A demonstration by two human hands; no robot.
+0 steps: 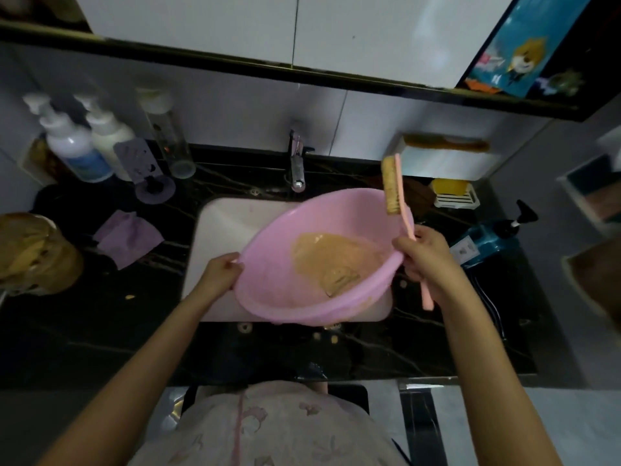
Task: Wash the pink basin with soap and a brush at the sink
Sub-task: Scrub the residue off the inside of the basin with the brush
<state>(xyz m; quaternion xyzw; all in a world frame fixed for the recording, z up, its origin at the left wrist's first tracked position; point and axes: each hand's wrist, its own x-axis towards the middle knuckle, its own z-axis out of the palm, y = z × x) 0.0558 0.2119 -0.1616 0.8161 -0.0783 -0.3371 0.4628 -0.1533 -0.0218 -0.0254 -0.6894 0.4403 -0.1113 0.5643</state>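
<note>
Hands grip one basin, one brush.

The basin is held over the sink, faucet behind it. Some bottles are parked back left, brush at right.

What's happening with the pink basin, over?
Left hand grips rim of round pink plastic basin, tilted over white sink. Right hand holds pink-handled bristle brush, head up. Brown liquid inside. Nothing blocking.

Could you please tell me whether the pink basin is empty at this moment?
No, a pool of brownish liquid lies in the tilted pink basin, held at its rim by the left hand.
</note>
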